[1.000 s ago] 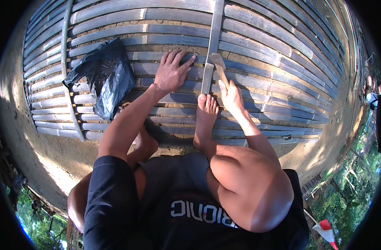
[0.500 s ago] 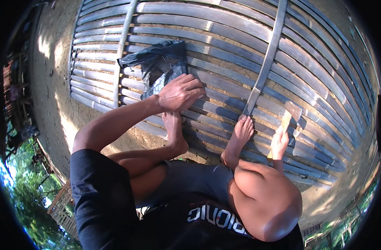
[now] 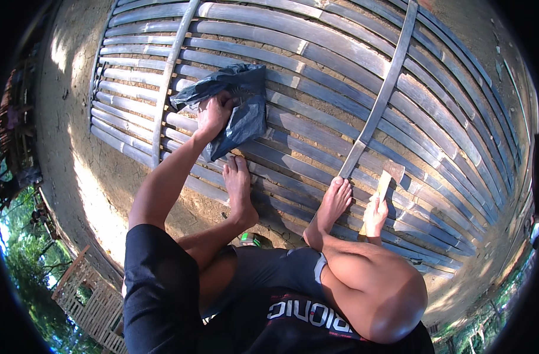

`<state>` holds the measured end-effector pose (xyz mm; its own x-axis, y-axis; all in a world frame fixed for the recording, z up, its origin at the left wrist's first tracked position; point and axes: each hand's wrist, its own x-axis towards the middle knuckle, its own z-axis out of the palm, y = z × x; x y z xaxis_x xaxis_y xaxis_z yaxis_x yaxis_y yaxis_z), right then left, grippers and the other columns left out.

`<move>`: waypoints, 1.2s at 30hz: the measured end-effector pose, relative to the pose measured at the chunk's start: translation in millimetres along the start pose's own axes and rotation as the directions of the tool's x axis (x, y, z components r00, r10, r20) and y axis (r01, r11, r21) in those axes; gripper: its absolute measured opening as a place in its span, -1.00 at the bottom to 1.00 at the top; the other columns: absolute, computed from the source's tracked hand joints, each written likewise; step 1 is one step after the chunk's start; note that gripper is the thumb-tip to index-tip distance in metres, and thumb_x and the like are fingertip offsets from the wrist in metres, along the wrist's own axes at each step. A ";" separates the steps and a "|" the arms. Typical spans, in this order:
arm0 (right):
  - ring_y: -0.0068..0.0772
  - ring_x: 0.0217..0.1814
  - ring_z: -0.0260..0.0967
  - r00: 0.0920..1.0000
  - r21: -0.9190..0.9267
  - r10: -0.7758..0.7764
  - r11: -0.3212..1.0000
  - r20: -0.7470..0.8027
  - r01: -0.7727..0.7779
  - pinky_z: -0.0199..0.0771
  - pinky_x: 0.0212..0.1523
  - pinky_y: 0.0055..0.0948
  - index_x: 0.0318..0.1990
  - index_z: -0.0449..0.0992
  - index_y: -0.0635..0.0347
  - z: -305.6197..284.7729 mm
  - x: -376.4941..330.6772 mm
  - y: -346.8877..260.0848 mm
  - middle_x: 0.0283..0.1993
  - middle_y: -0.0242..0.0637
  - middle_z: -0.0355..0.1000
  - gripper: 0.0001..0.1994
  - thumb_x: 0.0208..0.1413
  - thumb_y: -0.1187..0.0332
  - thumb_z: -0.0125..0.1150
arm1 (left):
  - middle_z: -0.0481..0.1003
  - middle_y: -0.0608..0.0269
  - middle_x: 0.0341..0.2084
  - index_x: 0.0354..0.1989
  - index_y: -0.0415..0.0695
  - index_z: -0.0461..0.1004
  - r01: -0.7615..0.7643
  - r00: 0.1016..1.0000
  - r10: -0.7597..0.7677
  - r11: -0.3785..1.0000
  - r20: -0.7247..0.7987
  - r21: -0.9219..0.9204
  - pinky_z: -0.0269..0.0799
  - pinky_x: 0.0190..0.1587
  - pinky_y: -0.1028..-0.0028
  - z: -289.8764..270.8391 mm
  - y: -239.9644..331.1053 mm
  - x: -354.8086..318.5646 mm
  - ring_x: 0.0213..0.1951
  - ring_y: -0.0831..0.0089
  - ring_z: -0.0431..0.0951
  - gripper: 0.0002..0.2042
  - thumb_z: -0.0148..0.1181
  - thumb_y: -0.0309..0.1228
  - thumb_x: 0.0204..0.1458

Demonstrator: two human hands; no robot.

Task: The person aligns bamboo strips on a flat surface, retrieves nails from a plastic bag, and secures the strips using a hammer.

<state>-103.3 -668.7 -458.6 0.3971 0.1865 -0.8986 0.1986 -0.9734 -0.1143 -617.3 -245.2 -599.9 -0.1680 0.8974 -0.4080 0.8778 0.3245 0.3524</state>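
A crumpled black plastic bag [image 3: 246, 121] lies open on the bamboo slats. My left hand [image 3: 213, 115] reaches into its mouth with the fingers curled. What those fingers hold, if anything, is hidden by the hand and the bag. Off to the right, my right hand [image 3: 375, 216] is wrapped around the wooden handle of a hatchet-like tool [image 3: 387, 182]. Its flat, brownish metal head points away from me, just over the slats.
Split bamboo slats [image 3: 316, 62] form a platform with gaps, crossed by a raised strip [image 3: 375, 118]. My bare feet rest on its near edge. A small green and black object [image 3: 250, 239] lies between my legs. Dirt ground [image 3: 69, 118] surrounds the platform.
My left hand has moved away and left, from the bag's near side into its opening. My right hand and the tool now appear slightly lower and further left.
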 end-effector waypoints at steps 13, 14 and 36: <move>-0.08 -0.02 0.48 1.000 0.051 0.021 0.998 -0.004 -0.020 0.38 0.05 -0.15 0.04 0.54 0.28 15.1 -12.3 3.3 -0.09 0.15 0.51 -0.64 0.41 0.14 0.06 | 0.63 -0.11 -0.29 -0.12 -0.14 0.61 -0.133 0.989 0.140 0.982 -0.041 0.135 0.52 -0.11 0.08 -1.0 3.7 11.0 -0.17 -0.10 0.65 -0.79 0.16 -0.34 0.19; -0.08 0.00 0.48 1.000 0.058 0.015 0.998 -0.004 -0.014 0.38 0.06 -0.16 0.05 0.54 0.28 16.6 -12.0 1.0 -0.08 0.15 0.51 -0.64 0.41 0.14 0.06 | 0.64 -0.12 -0.29 -0.12 -0.14 0.62 -0.139 0.988 0.147 0.978 -0.043 0.154 0.52 -0.11 0.08 -2.3 4.7 11.6 -0.17 -0.10 0.65 -0.79 0.16 -0.33 0.19; 0.03 -0.27 0.59 0.617 -0.337 -0.534 0.845 -0.578 0.415 0.63 -0.19 -0.11 -0.18 0.57 0.42 74.6 137.8 -132.8 -0.34 -0.02 0.55 -0.70 -0.04 0.40 0.38 | 0.67 -0.07 -0.25 -0.15 -0.15 0.67 -0.203 0.979 0.198 0.971 0.048 0.126 0.54 -0.07 0.14 -8.3 6.1 28.5 -0.14 -0.05 0.67 -0.73 0.26 -0.22 0.13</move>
<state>-141.8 -523.6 -598.9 0.6566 0.7119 -0.2492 0.6350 -0.7000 -0.3267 -620.4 -215.1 -602.4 0.0309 0.9286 -0.3698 0.9428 0.0957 0.3192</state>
